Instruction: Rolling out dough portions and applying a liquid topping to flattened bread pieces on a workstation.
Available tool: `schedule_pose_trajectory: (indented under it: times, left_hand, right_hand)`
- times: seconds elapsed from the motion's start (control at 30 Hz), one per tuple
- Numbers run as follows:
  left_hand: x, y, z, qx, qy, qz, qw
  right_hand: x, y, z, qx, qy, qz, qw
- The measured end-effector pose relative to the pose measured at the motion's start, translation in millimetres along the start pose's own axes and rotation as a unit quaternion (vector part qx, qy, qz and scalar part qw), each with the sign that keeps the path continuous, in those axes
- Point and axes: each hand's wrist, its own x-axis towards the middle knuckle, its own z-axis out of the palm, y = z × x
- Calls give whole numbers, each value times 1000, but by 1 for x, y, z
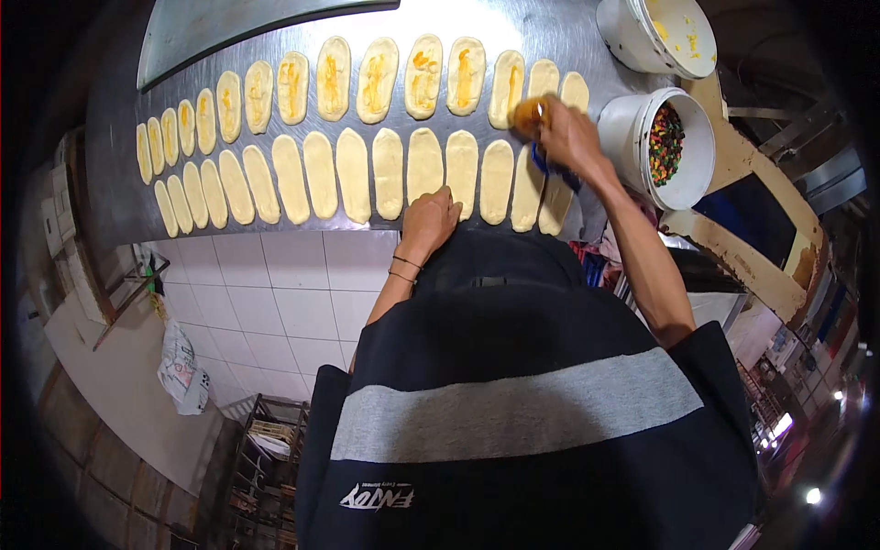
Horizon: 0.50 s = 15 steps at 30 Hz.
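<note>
Two rows of flat, oblong dough pieces lie on a metal table (pixel 568 27). Orange streaks mark most of the far row, such as this dough piece (pixel 423 78); the near row, with this plain dough piece (pixel 352 174), looks bare. My right hand (pixel 570 137) is closed around a blue-handled tool (pixel 555 172) over the right part of the far row. An orange-brown mass (pixel 530 117) shows at my fingers; the tool's exact kind is unclear. My left hand (pixel 431 220) rests at the table's near edge, touching the lower end of a near-row piece, its fingers loosely extended and holding nothing.
At the right stand a white bucket (pixel 612 137) of multicoloured bits and another white bucket (pixel 632 41) with yellow smears inside. A metal sheet (pixel 229 32) lies at the far left. Beyond the buckets is a worn beige machine (pixel 733 257). A plastic bag (pixel 181 367) hangs at the left.
</note>
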Motion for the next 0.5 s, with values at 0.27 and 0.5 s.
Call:
schedule_pose_trajectory:
  times: [0.27, 0.5]
  left_hand:
    - [5, 4, -17, 6, -37, 25, 999]
    - [16, 31, -22, -120, -8, 23, 993]
  right_hand:
    - [35, 2, 26, 9, 112, -27, 993]
    - [10, 29, 7, 49, 70, 45, 995]
